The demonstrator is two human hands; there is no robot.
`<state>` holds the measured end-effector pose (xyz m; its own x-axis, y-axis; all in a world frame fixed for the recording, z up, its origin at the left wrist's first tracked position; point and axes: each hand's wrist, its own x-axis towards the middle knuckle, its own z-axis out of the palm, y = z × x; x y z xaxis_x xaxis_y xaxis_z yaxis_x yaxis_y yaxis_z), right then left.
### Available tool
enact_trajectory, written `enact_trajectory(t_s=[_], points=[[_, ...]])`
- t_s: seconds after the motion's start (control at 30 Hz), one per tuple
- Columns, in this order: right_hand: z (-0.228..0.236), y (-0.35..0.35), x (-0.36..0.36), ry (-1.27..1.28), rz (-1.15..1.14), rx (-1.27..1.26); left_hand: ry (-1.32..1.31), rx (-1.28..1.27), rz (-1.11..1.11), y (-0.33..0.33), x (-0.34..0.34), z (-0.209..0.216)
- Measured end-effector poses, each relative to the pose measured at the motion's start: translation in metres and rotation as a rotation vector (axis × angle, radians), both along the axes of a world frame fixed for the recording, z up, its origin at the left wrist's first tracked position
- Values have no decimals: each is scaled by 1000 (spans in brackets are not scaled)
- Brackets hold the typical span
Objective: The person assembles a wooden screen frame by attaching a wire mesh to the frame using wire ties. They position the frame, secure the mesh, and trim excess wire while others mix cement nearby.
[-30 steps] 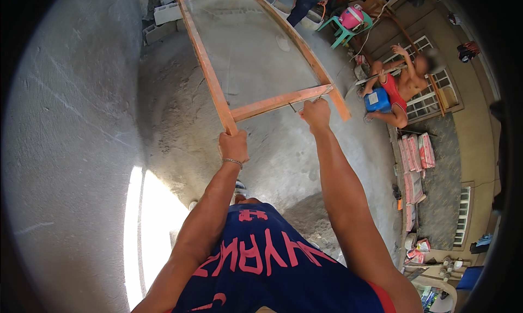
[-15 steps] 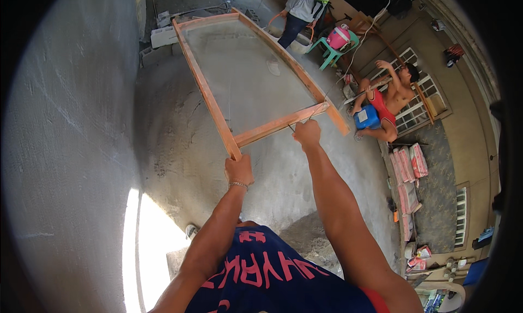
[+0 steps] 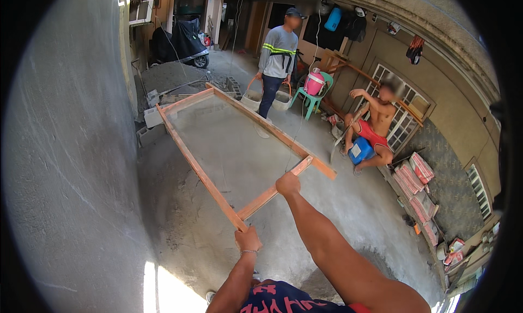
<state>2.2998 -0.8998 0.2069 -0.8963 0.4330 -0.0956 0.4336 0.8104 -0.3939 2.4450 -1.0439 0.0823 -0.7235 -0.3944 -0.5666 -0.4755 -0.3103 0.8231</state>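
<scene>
A large rectangular wooden frame [image 3: 199,166] slants away from me; what looks like fine grey mesh [image 3: 239,136] spans it, with the floor showing through. My left hand [image 3: 248,239] is closed around the near end of its left rail, with a bracelet on the wrist. On the near crossbar [image 3: 261,201], my right hand [image 3: 288,184] is closed, and its fingertips are partly hidden. The right rail [image 3: 302,149] sticks out past the crossbar.
A standing person [image 3: 280,49] holds two buckets [image 3: 252,100] just beyond the frame. Another person [image 3: 378,120] sits on a blue container [image 3: 360,150] at right. A rough wall [image 3: 81,149] rises at left. Stacked bags [image 3: 412,182] line the right side; hollow blocks [image 3: 154,117] lie far left.
My view has tilted up, showing more of the yard and the standing person. My right hand has shifted along the crossbar toward the left rail. The left hand keeps its hold.
</scene>
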Motion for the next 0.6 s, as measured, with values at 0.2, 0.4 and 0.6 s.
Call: enact_trajectory(t_s=[0.2, 0.4, 0.6], points=[[4, 51, -4, -144, 279, -766, -39, 121, -104, -27, 14, -8], [17, 58, 25, 458, 784, 422, -71, 274, -95, -43, 35, -27], [76, 56, 26, 784, 556, 695, -80, 160, -94, -45, 37, -12]])
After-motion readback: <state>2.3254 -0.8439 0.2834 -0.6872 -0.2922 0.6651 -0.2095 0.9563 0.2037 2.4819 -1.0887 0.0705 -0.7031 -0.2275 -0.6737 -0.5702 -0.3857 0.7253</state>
